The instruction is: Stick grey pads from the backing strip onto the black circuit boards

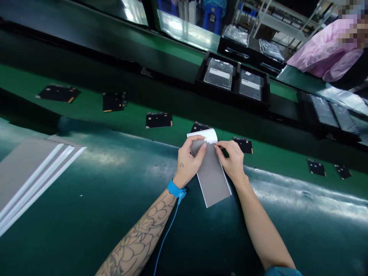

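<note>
grey sheet point(214, 178): centre of frame, top end curled over, showing white. left hand point(189, 159): clamped on the curled end, apparently to steady it. right hand point(233, 159): fingertips together, pinching the sheet's right edge, presumably for fine control. sheet stack point(25, 165): left of frame on the surface point(86, 214), apparently set aside to leave working room.

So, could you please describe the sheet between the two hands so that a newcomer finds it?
Start from the dark green worktable and go to where the person's left hand and right hand nearly meet. Between them is a grey rectangular sheet with white edges. Unlike the grey sheets piled at left, its far end is white and curled.
</note>
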Available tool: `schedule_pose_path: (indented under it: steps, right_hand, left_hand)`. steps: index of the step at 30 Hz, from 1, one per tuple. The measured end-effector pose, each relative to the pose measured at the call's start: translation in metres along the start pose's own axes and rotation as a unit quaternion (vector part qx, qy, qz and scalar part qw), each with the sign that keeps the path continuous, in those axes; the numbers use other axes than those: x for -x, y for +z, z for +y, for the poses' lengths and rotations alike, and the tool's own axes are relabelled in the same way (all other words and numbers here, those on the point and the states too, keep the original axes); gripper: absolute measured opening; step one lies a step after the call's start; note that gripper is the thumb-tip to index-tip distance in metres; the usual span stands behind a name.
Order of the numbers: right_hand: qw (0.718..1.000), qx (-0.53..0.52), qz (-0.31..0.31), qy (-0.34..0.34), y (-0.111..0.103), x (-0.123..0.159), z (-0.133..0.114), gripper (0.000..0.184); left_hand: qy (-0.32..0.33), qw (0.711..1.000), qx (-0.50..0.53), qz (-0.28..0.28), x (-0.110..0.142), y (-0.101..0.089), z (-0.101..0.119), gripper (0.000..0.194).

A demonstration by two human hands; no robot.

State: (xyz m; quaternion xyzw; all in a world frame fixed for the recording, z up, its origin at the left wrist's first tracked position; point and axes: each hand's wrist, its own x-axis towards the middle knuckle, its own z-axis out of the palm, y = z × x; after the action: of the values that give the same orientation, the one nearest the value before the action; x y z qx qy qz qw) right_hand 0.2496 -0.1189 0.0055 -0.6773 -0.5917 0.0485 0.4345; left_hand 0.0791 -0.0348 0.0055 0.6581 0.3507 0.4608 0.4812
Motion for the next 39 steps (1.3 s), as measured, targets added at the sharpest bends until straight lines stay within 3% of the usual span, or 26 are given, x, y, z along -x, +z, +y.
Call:
schedule_pose_path:
  steps: [12,14,17,20,23,28,39]
  right_hand:
    - [0.999,-0.009,0.033,0.002,0.004,-0.004,-0.011,0.013]
    - [0.998,-0.006,0.059,0.035,-0.009,-0.008,-0.001,0.016]
    - [0.993,-0.006,0.073,0.092,-0.047,-0.011,0.031,0.022]
    - [0.988,-0.02,0.033,0.151,-0.088,-0.005,0.072,0.035]
    - [0.982,0.004,-0.026,0.188,-0.106,0.007,0.104,0.044]
    - [0.983,0.03,-0.045,0.175,-0.102,0.016,0.123,0.04]
    - [0.981,0.081,-0.011,0.174,-0.101,0.017,0.125,0.025]
  left_hand:
    - [0.003,1.0,-0.027,0.006,0.001,-0.002,-0.004,0.02]
    - [-0.006,0.999,-0.026,0.019,0.001,-0.002,-0.005,0.02]
    - [-0.022,0.999,-0.022,0.027,0.001,-0.003,-0.005,0.021]
    - [-0.026,0.999,-0.025,0.015,0.002,-0.003,-0.006,0.022]
    - [-0.03,0.999,-0.03,0.006,0.003,-0.002,-0.005,0.021]
    - [-0.03,0.999,-0.03,0.008,0.003,-0.003,-0.004,0.021]
    - [-0.026,0.999,-0.029,0.001,0.003,-0.004,-0.001,0.02]
